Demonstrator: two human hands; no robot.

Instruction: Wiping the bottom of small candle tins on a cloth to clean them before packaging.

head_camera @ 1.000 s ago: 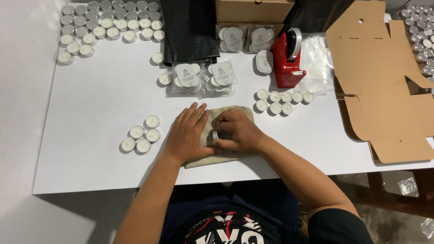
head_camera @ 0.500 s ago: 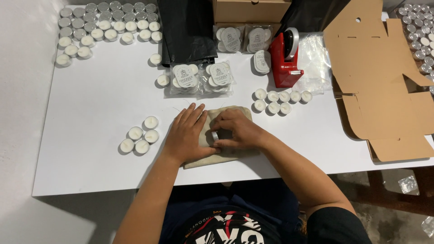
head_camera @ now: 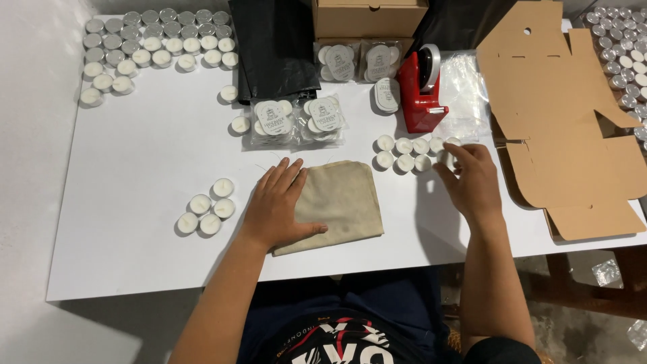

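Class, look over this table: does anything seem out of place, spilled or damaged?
Nothing stands out. The left hand lies flat on the beige cloth pouch; the right hand reaches the tidy group of candles.

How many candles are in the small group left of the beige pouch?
4: they sit in a tight cluster on the white table, just left of the left hand pressing the beige pouch. None seems hidden.

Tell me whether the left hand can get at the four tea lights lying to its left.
Probably yes. The left hand lies flat on the beige cloth pouch, and only bare white table separates it from the four tea lights; nothing stands between.
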